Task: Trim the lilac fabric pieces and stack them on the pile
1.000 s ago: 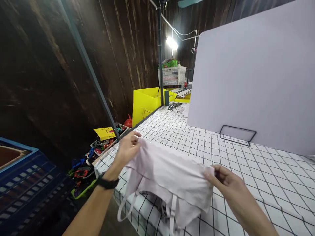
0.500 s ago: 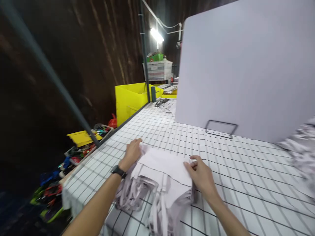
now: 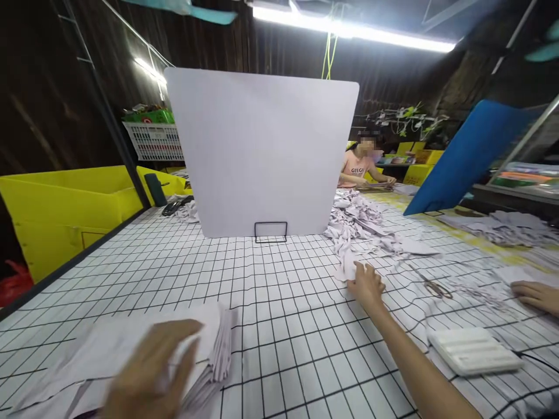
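Head view shows the left hand [image 3: 148, 372] above the stack [image 3: 216, 329] of white cloths, which lies at the near left of the tabletop [image 3: 262, 326]. This hand is blurred; its thumb stands apart from the other fingers, so they look released, but whether they touch the stack one cannot tell. The right hand [image 3: 367, 286] is stretched forward to the near end of the heap [image 3: 356, 212] of white cloths. Its fingers are bent just beside a cloth [image 3: 347, 265] that hangs out from this heap; one cannot tell if they grasp it.

The heap lies beside the right edge of the white board [image 3: 266, 151], which stands upright behind a black wire frame [image 3: 271, 233]. To the right of the right hand lie the scissors [image 3: 437, 288] and, nearer, a white box [image 3: 476, 352] with a dark cable. At the right edge, the hand of another person [image 3: 537, 297] rests near a pale cloth. Farther back, a co-worker [image 3: 358, 169] in a pink shirt sits behind the heap. At the left is a yellow bin [image 3: 70, 195].
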`<act>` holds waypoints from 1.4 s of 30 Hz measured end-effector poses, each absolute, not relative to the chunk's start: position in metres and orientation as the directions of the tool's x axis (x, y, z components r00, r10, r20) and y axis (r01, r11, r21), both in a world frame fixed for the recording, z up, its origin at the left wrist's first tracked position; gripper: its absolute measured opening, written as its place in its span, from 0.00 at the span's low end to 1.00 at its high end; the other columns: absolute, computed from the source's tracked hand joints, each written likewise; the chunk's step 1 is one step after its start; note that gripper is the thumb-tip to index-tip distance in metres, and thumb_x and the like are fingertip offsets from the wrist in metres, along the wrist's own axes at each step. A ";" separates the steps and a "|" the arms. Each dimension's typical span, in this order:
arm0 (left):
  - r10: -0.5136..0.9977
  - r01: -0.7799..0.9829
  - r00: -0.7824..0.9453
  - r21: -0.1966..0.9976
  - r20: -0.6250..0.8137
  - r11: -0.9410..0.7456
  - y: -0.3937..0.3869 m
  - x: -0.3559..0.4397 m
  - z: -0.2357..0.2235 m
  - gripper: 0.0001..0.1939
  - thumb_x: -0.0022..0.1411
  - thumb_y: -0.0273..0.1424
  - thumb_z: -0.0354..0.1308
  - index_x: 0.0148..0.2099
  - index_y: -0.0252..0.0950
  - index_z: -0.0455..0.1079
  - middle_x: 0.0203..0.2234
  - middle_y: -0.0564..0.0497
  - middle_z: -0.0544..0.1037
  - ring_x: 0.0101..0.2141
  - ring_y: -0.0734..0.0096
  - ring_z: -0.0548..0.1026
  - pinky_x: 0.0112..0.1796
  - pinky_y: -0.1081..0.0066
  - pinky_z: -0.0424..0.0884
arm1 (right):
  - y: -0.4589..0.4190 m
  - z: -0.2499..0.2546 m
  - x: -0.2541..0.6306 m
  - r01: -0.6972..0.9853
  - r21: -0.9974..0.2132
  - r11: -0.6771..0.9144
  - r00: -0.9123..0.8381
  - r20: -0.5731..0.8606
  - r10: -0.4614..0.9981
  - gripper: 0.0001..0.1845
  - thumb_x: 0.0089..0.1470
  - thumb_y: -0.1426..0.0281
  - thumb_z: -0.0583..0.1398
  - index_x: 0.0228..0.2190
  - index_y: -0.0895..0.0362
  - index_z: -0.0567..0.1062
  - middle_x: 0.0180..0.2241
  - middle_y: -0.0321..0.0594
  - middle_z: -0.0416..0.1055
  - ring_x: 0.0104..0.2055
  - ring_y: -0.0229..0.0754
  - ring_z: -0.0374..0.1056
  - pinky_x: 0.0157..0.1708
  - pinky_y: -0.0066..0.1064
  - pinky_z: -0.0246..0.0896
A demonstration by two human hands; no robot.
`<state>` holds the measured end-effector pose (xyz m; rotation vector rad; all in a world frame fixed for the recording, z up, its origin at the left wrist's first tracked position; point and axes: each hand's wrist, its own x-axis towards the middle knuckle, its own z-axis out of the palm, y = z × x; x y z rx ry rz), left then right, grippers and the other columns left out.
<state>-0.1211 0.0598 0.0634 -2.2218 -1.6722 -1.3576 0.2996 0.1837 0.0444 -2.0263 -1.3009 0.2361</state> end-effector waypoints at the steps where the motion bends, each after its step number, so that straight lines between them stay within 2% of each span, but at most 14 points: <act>1: 0.781 0.724 0.069 0.508 0.620 -0.467 0.059 -0.090 0.063 0.10 0.68 0.39 0.53 0.48 0.52 0.72 0.41 0.54 0.81 0.39 0.59 0.80 0.41 0.62 0.80 | 0.181 0.046 0.309 0.721 -0.647 -0.248 0.470 0.194 0.861 0.17 0.57 0.71 0.64 0.48 0.59 0.76 0.54 0.52 0.72 0.59 0.61 0.64 0.58 0.61 0.56; 4: 0.879 0.593 0.191 0.662 0.437 -0.458 0.064 -0.016 0.054 0.10 0.69 0.36 0.52 0.45 0.47 0.75 0.40 0.50 0.81 0.42 0.60 0.79 0.43 0.63 0.78 | 0.151 0.045 0.305 0.720 -0.675 -0.161 0.346 0.149 0.926 0.10 0.53 0.75 0.63 0.39 0.59 0.81 0.42 0.51 0.79 0.49 0.59 0.72 0.50 0.51 0.67; 7: 0.922 0.560 0.334 0.745 0.198 -0.363 0.071 0.027 0.038 0.12 0.69 0.34 0.51 0.49 0.42 0.74 0.44 0.46 0.79 0.47 0.58 0.77 0.49 0.59 0.75 | 0.105 0.037 0.274 0.680 -0.733 -0.011 0.131 0.107 0.986 0.09 0.56 0.69 0.61 0.36 0.53 0.83 0.38 0.42 0.81 0.39 0.50 0.76 0.37 0.37 0.71; 11: 0.924 0.570 0.382 0.778 0.034 -0.264 0.078 0.049 0.027 0.24 0.64 0.30 0.54 0.62 0.38 0.66 0.51 0.42 0.73 0.53 0.56 0.70 0.56 0.55 0.68 | 0.066 0.034 0.253 0.580 -0.804 0.129 -0.126 0.067 0.990 0.24 0.63 0.55 0.55 0.24 0.55 0.80 0.25 0.38 0.76 0.29 0.45 0.71 0.29 0.32 0.65; 13: 0.936 0.601 0.353 0.763 0.017 -0.240 0.082 0.051 0.029 0.23 0.61 0.30 0.57 0.60 0.40 0.68 0.51 0.43 0.71 0.53 0.54 0.68 0.56 0.53 0.66 | 0.065 0.040 0.261 0.524 -0.844 0.115 -0.107 0.069 0.992 0.25 0.62 0.52 0.55 0.26 0.56 0.81 0.27 0.40 0.77 0.31 0.46 0.71 0.31 0.33 0.65; 16: 0.924 0.579 0.379 0.792 -0.053 -0.192 0.092 0.049 0.040 0.23 0.52 0.35 0.69 0.51 0.43 0.73 0.50 0.45 0.69 0.55 0.48 0.65 0.57 0.50 0.61 | 0.073 0.056 0.280 0.374 -0.926 0.057 -0.079 0.029 0.996 0.21 0.57 0.51 0.61 0.29 0.56 0.82 0.28 0.40 0.77 0.33 0.47 0.71 0.33 0.34 0.66; 18: 0.886 0.466 0.459 0.867 -0.067 -0.176 0.098 0.052 0.046 0.22 0.49 0.38 0.72 0.47 0.43 0.75 0.50 0.45 0.71 0.56 0.48 0.65 0.57 0.52 0.60 | 0.076 0.069 0.285 0.270 -0.963 0.020 -0.114 -0.011 0.993 0.21 0.56 0.51 0.62 0.29 0.56 0.82 0.27 0.39 0.76 0.30 0.45 0.70 0.31 0.34 0.66; 21: 0.867 0.283 0.497 0.940 0.029 -0.193 0.098 0.067 0.048 0.15 0.54 0.37 0.69 0.43 0.40 0.74 0.45 0.45 0.76 0.48 0.54 0.71 0.50 0.59 0.64 | 0.073 0.087 0.281 0.212 -0.977 0.034 -0.123 0.008 0.992 0.20 0.55 0.52 0.64 0.34 0.56 0.84 0.29 0.41 0.79 0.31 0.45 0.72 0.33 0.35 0.68; 27: 0.954 0.241 0.247 0.943 0.171 -0.231 0.084 0.102 0.047 0.05 0.58 0.27 0.59 0.37 0.39 0.75 0.24 0.53 0.74 0.27 0.68 0.68 0.31 0.69 0.61 | 0.062 0.105 0.274 0.351 -0.927 0.132 0.011 0.145 0.989 0.19 0.54 0.55 0.64 0.39 0.55 0.85 0.31 0.42 0.80 0.36 0.48 0.74 0.36 0.36 0.69; 30: 0.968 0.202 0.172 0.955 0.183 -0.217 0.086 0.091 0.060 0.07 0.58 0.26 0.57 0.30 0.37 0.77 0.21 0.53 0.74 0.25 0.70 0.67 0.30 0.71 0.60 | 0.062 0.107 0.279 0.491 -0.863 0.120 0.078 0.180 0.981 0.19 0.52 0.56 0.63 0.38 0.55 0.85 0.29 0.40 0.79 0.32 0.46 0.72 0.31 0.35 0.65; 32: 0.963 0.154 0.220 0.969 0.156 -0.192 0.089 0.075 0.071 0.08 0.57 0.27 0.60 0.27 0.36 0.77 0.21 0.51 0.76 0.25 0.70 0.68 0.30 0.71 0.60 | 0.064 0.104 0.282 0.553 -0.827 0.100 0.124 0.201 0.972 0.17 0.48 0.58 0.64 0.36 0.54 0.85 0.28 0.39 0.79 0.29 0.45 0.70 0.29 0.34 0.63; 37: 0.893 -0.118 0.429 0.972 -0.134 0.202 0.095 0.040 0.086 0.13 0.54 0.35 0.69 0.25 0.30 0.78 0.21 0.48 0.76 0.24 0.73 0.69 0.27 0.73 0.63 | 0.068 0.081 0.285 0.514 -0.856 0.052 0.139 0.143 0.980 0.09 0.41 0.60 0.68 0.25 0.51 0.81 0.23 0.37 0.74 0.28 0.45 0.65 0.30 0.36 0.63; 39: 0.866 -0.235 0.454 0.909 -0.211 0.345 0.097 0.032 0.084 0.15 0.52 0.37 0.72 0.26 0.30 0.77 0.21 0.50 0.74 0.23 0.75 0.69 0.27 0.73 0.65 | 0.068 0.070 0.284 0.441 -0.897 0.001 0.110 0.055 0.992 0.12 0.43 0.57 0.68 0.21 0.52 0.78 0.20 0.37 0.71 0.25 0.44 0.64 0.28 0.36 0.64; 42: 0.864 -0.328 0.436 0.849 -0.253 0.414 0.098 0.023 0.073 0.16 0.52 0.38 0.73 0.27 0.32 0.74 0.17 0.57 0.67 0.19 0.80 0.63 0.24 0.75 0.63 | 0.063 0.061 0.280 0.276 -0.955 -0.105 0.031 -0.100 0.995 0.19 0.46 0.51 0.66 0.23 0.55 0.77 0.21 0.39 0.73 0.25 0.45 0.69 0.28 0.38 0.69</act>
